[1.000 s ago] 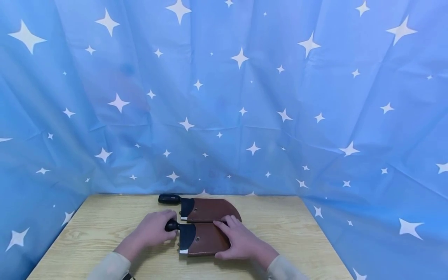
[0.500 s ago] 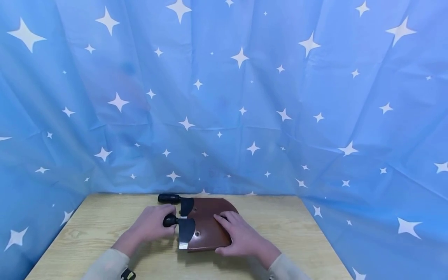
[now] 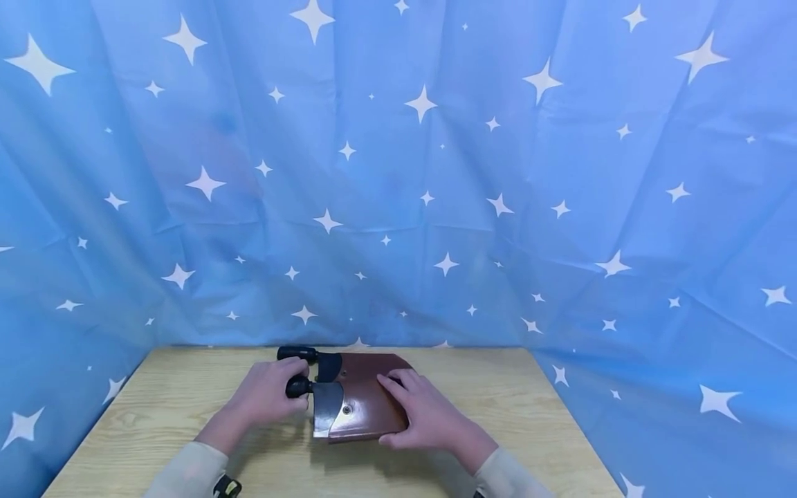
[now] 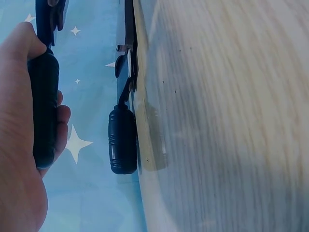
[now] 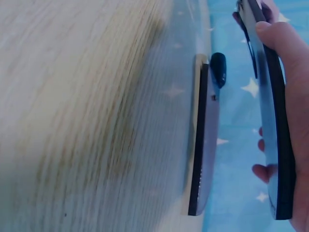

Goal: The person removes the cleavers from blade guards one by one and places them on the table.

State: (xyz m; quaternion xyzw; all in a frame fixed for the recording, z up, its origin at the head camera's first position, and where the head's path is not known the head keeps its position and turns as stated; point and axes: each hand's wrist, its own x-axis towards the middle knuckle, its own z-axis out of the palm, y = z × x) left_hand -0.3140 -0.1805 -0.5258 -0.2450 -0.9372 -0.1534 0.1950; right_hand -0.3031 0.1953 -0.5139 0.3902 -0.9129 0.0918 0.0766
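Your near sheath [image 3: 370, 422] is plain reddish brown, dark slate panel [image 3: 326, 401] at the handle end, black near handle [image 3: 298, 386]. Far sheath [image 3: 367, 361]: same brown, dark panel too, black far handle [image 3: 296, 355]. Your desk [image 3: 529, 429] is pale yellow-tan with streaky grain, greyer in your wrist views. Backdrop [image 3: 386, 173]: blue, white four-point stars, mixed sizes. Your sleeves [image 3: 189, 470] read off-white; wristband [image 3: 227, 486] black with yellowish patch.
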